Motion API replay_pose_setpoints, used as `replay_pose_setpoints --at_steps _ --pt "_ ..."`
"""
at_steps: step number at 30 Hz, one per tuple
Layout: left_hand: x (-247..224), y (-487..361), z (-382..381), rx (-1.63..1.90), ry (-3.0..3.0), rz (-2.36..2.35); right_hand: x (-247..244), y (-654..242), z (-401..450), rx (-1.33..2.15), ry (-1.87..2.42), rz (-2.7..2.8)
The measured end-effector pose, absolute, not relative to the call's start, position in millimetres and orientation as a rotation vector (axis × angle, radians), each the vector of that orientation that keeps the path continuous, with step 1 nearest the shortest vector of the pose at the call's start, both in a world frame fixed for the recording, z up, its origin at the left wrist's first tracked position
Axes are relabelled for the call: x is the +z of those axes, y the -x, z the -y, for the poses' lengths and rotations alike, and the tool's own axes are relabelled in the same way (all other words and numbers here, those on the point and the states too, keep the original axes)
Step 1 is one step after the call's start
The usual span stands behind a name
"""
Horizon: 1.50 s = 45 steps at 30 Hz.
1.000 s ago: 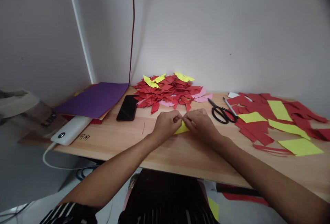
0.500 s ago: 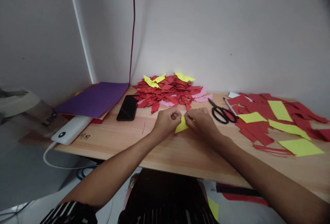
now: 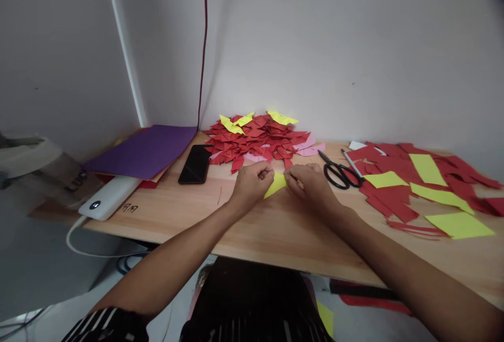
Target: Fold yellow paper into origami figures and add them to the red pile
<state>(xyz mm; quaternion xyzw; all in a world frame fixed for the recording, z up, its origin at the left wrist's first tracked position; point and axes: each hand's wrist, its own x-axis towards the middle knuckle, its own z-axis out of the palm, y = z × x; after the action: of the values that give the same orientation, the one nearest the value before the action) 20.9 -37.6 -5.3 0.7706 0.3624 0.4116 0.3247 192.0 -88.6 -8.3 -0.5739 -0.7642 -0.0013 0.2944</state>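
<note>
A small piece of yellow paper lies between my two hands, just above the wooden table. My left hand pinches its left side with curled fingers. At its right edge my right hand is closed in a pinch too, thumb and forefinger together. The fingers hide part of the paper, so its folds cannot be made out. Beyond my hands rises a heap of folded red paper shapes, with a few yellow folded pieces on top.
Black-handled scissors and a pen lie right of my hands, beside red paper strips and yellow paper sheets. On the left are a phone, purple paper and a white power bank. The table edge is near me.
My hands have drawn slightly apart, the left one shifting a little left. More of the yellow paper shows between them.
</note>
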Motion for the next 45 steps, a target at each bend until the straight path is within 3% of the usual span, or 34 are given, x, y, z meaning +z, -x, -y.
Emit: replay_pose_setpoints --at_steps 14,28,45 --pt "2.6 -16.9 35.0 1.196 -1.893 -0.991 -9.5 -203.5 85.9 -0.09 1.572 1.94" --pt "-1.0 -14.6 30.6 1.079 -1.971 -0.976 -9.5 -209.2 87.5 -0.032 1.538 1.786" --pt "-8.6 -20.5 36.5 0.946 -2.014 -0.769 -4.7 -191.8 93.5 0.018 1.432 2.065"
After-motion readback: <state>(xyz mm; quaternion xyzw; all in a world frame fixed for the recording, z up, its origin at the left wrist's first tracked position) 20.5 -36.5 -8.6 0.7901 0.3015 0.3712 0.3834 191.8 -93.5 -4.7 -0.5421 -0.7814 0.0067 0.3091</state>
